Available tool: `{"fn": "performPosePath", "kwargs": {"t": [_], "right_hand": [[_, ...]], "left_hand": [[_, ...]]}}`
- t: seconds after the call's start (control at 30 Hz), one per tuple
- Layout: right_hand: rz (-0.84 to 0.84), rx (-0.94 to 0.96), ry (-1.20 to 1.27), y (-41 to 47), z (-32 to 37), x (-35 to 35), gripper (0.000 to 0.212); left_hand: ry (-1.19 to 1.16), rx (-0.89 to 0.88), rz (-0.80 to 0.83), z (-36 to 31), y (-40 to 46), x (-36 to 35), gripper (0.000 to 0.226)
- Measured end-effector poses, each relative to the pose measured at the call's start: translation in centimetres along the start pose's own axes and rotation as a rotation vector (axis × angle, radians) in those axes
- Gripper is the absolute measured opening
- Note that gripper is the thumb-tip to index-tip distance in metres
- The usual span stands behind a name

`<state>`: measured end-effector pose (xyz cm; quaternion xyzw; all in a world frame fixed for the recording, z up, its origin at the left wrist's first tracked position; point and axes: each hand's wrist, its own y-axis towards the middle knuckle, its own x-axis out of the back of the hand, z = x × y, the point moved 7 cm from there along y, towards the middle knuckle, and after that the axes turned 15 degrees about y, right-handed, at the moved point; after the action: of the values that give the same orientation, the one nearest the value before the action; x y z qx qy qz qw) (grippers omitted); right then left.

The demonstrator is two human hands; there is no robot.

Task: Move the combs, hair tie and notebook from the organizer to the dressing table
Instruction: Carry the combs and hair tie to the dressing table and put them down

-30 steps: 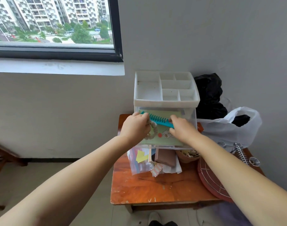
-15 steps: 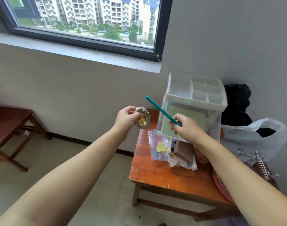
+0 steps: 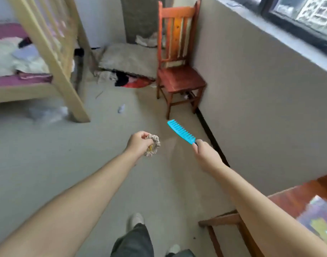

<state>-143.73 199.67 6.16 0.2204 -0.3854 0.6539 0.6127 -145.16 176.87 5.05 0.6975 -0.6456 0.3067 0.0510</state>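
Note:
My left hand is closed around a beige ruffled hair tie, held out over the floor. A little to its right, my right hand grips the handle of a turquoise wide-tooth comb, whose teeth point up and to the right. The organizer, the notebook and any other comb are out of view. Only a corner of the small orange table that bore the organizer shows at the lower right.
A red wooden chair stands against the grey wall ahead, under the window. A pale wooden bed frame with bedding fills the upper left. Cloth and a mat lie on the floor beyond. Grey floor spreads between them, with my feet below.
My view has swung left, away from the organizer and table, toward the room. Both hands lifted out of the drawer, the left with the hair tie, the right with the comb.

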Motion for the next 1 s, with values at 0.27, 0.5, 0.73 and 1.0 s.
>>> {"fn": "performPosePath", "kwargs": {"t": [0.27,0.5,0.73,1.0], "right_hand": [[0.497,0.292,-0.019,-1.7,20.8,-23.8,0.016],[0.854,0.11,0.389,-7.9,38.5,-43.0,0.007],[1.069,0.116,0.388,-12.6,53.7,-57.0,0.007],[1.245,0.299,0.265,-14.5,73.8,-73.7,0.007]], "left_hand": [[-0.137,0.401,-0.402,22.4,-5.9,23.2,0.013],[-0.204,0.607,-0.658,36.9,-14.6,42.4,0.02],[-0.352,0.732,-0.843,46.5,-19.2,56.0,0.017],[-0.472,0.771,-0.986,56.2,-15.9,73.3,0.018]]}}
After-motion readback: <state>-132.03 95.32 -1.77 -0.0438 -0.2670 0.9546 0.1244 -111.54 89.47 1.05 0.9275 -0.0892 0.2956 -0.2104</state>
